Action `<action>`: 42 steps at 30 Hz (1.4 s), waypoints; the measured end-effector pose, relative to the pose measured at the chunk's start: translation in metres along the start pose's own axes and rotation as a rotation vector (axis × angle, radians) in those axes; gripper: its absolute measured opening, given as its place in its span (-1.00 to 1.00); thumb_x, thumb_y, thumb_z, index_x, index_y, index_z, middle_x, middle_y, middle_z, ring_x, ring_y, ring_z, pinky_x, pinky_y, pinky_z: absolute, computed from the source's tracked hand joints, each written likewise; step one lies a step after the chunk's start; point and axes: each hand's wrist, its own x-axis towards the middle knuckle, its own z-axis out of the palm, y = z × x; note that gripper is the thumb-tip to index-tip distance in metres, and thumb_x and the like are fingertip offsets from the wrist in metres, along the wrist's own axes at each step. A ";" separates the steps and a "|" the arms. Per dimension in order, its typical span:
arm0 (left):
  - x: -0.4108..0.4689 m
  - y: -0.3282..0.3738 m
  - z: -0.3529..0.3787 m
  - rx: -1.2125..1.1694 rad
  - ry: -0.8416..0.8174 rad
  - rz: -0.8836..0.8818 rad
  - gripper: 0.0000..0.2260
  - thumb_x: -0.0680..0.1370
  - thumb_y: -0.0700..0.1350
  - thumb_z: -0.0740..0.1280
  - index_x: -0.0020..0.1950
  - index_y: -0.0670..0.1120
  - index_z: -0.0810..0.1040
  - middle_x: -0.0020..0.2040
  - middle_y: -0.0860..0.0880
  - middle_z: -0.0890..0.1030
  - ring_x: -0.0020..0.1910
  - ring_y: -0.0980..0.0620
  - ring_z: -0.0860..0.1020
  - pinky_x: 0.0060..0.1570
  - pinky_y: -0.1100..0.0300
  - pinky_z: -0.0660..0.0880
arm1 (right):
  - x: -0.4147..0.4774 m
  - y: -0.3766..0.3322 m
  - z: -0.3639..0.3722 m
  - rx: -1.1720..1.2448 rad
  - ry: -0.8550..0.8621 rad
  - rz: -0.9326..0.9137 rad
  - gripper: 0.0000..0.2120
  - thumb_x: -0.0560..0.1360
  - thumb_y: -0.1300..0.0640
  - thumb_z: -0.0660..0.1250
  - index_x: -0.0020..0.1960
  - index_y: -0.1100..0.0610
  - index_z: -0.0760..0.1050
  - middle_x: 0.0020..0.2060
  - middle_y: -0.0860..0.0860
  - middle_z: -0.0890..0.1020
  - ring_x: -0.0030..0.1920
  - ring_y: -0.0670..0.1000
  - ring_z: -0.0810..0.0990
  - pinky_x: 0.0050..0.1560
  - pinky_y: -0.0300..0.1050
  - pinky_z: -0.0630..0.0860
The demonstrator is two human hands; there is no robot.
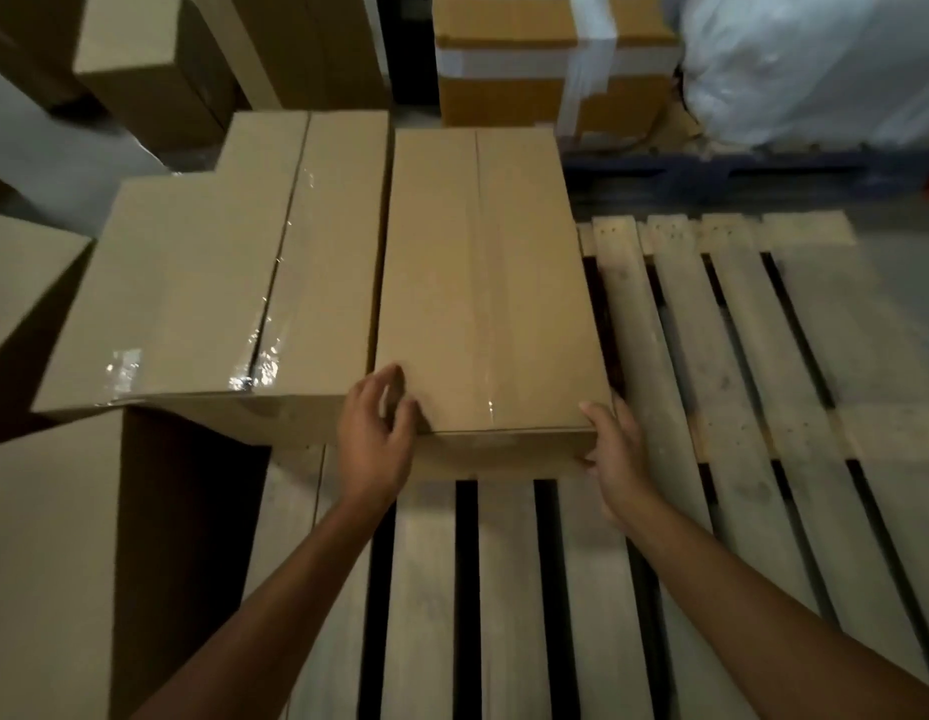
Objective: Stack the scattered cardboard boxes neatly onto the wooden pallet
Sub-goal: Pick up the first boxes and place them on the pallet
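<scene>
A long, narrow cardboard box [483,283] lies flat on the wooden pallet [738,387], its left side tight against a wider taped box [218,288]. My left hand [376,433] is at the narrow box's near left corner, fingers and thumb curled round that corner. My right hand [615,449] lies against the near right corner, with the thumb on the top edge and the fingers fairly straight along the side. The slats in front of and to the right of the box are bare.
A tall box [47,563] stands at the near left, and another box [21,272] sits at the left edge. Behind stand more cartons [156,70], a taped box [550,59] and a white wrapped bundle [815,65] on a dark blue pallet [738,174].
</scene>
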 end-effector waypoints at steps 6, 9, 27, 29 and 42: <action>-0.001 -0.008 -0.034 0.188 0.103 0.196 -0.80 0.57 -0.14 0.28 0.11 -0.10 0.66 0.07 -0.01 0.62 0.04 -0.08 0.63 0.01 -0.11 0.63 | 0.004 0.008 0.007 -0.276 -0.106 -0.153 -0.25 0.47 -0.27 0.29 0.60 -0.12 0.18 0.51 -0.02 0.39 0.48 0.05 0.39 0.45 0.23 0.37; 0.021 -0.002 -0.062 0.390 0.088 0.351 -0.79 0.57 -0.18 0.28 0.15 -0.16 0.62 0.19 -0.11 0.60 0.24 -0.14 0.51 0.16 0.00 0.44 | -0.008 -0.004 0.011 -0.673 -0.037 -0.444 -0.29 0.63 -0.12 0.22 0.65 -0.06 -0.07 0.62 0.06 0.12 0.58 0.13 0.15 0.52 0.22 0.26; 0.103 -0.058 -0.070 0.964 -0.285 0.497 -0.40 0.67 0.27 -0.20 0.66 0.02 -0.02 0.66 -0.05 -0.05 0.64 -0.04 -0.11 0.59 -0.07 -0.04 | 0.019 -0.044 0.060 -1.533 -0.111 -0.640 0.06 0.41 -0.40 0.37 0.62 -0.21 -0.26 0.62 0.07 -0.28 0.60 0.28 -0.25 0.48 0.37 0.13; 0.103 -0.058 -0.072 1.016 -0.333 0.549 -0.33 0.65 0.33 -0.20 0.66 0.00 0.00 0.66 -0.06 -0.03 0.64 -0.08 -0.08 0.57 -0.15 0.03 | 0.021 -0.044 0.060 -1.551 -0.112 -0.634 0.07 0.42 -0.40 0.37 0.62 -0.21 -0.29 0.61 0.07 -0.29 0.59 0.27 -0.27 0.48 0.37 0.13; 0.110 -0.045 -0.065 1.213 -0.392 0.585 -0.06 0.46 0.58 -0.11 0.64 -0.03 0.12 0.56 -0.25 0.23 0.48 -0.35 0.23 0.35 -0.31 0.24 | 0.029 -0.049 0.063 -1.549 -0.119 -0.632 0.08 0.42 -0.40 0.37 0.62 -0.17 -0.30 0.61 0.08 -0.30 0.60 0.25 -0.30 0.53 0.40 0.00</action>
